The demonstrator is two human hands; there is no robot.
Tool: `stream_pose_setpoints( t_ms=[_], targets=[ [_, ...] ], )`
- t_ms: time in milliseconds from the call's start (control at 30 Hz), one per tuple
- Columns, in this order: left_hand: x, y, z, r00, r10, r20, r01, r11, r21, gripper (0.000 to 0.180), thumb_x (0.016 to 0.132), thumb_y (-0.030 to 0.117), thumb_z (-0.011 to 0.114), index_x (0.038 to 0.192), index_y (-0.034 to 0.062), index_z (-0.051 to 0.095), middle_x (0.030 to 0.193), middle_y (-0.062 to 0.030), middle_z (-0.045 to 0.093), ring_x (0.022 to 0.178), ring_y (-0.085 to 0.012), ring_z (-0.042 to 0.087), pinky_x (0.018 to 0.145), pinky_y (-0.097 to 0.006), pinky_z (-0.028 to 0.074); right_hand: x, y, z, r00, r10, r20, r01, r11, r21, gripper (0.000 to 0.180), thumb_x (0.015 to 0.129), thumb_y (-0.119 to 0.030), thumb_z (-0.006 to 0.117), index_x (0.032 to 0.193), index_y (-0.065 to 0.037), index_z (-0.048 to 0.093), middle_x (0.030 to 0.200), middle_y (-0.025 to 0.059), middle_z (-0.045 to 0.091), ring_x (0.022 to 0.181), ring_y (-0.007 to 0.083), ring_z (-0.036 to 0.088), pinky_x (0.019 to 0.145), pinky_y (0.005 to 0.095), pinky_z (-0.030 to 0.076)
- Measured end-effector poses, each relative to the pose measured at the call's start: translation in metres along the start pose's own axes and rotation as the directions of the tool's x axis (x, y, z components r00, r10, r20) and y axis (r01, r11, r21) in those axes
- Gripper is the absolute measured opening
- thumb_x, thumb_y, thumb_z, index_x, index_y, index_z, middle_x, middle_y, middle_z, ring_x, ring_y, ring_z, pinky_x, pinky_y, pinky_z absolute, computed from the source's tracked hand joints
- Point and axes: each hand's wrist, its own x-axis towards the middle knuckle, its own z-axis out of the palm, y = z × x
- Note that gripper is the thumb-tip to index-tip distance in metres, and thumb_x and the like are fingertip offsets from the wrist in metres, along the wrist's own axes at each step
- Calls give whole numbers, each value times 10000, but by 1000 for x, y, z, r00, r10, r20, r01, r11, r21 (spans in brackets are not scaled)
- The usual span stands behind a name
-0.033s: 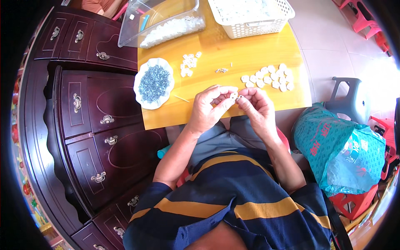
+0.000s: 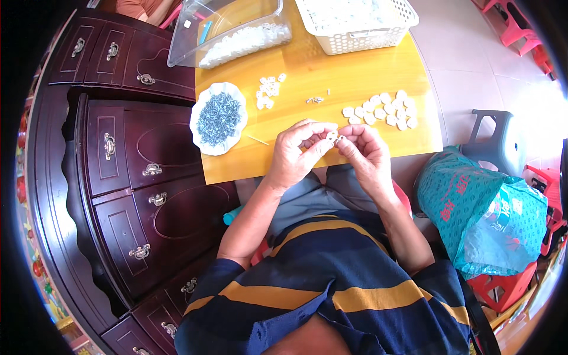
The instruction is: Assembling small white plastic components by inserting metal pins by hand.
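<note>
Over the table's near edge, my left hand (image 2: 302,145) is closed, pinching a small round white plastic piece (image 2: 332,135) between thumb and fingertips. My right hand (image 2: 368,151) meets it there, its thumb and forefinger closed on a smaller white piece (image 2: 341,138) with a dark spot. The two pieces are close together; whether they touch is too small to tell. Beyond my right hand lies a loose group of round white pieces (image 2: 380,113). Smaller white pieces (image 2: 269,89) lie farther left. Between these groups are several small metal screws (image 2: 314,100).
A scalloped white bowl (image 2: 195,125) of grey screws stands at the table's left edge, near a thin stick (image 2: 257,140). At the back are a clear bin (image 2: 229,50) and a white basket (image 2: 361,42), both with white pieces. Dark drawers (image 2: 148,148) flank the left; a teal bag (image 2: 455,207), the right.
</note>
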Motion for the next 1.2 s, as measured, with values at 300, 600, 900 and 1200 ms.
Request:
stream_pose_setpoints(
  t_ms=[300, 600, 900, 1200],
  targets=[
    [5, 8, -6, 995, 13, 96, -31, 983, 183, 202, 931, 4, 727, 1131, -28, 728, 976, -72, 711, 841, -117, 688, 732, -256, 560, 1, 2, -5, 998, 52, 20, -51, 997, -52, 234, 988, -27, 701, 1210, 10, 638, 979, 27, 730, 909, 65, 659, 839, 220, 532],
    [10, 16, -7, 989, 54, 140, -89, 963, 254, 175, 918, 3, 733, 1091, -22, 743, 965, -81, 713, 805, -140, 678, 696, -263, 539, 2, 2, -7, 997, 82, 1, -82, 994, -67, 261, 974, -55, 732, 1212, 12, 650, 955, 18, 745, 895, 49, 652, 817, 211, 528],
    [12, 17, -8, 983, 66, 173, -113, 955, 273, 164, 920, -11, 722, 1082, -21, 745, 977, -83, 711, 827, -155, 682, 729, -275, 546, 3, -2, -10, 988, 152, 38, -151, 988, -26, 209, 982, -61, 720, 1172, 16, 677, 980, 29, 752, 894, 61, 671, 821, 220, 547],
    [9, 27, 6, 971, 173, 165, -228, 878, 421, 470, 802, 49, 845, 1246, 33, 692, 1056, -93, 675, 894, -194, 675, 774, -300, 558, 4, -9, -8, 977, 198, 80, -206, 973, 104, 147, 1014, -124, 690, 1078, 9, 683, 971, 57, 745, 875, 89, 695, 814, 247, 571]
  ],
)
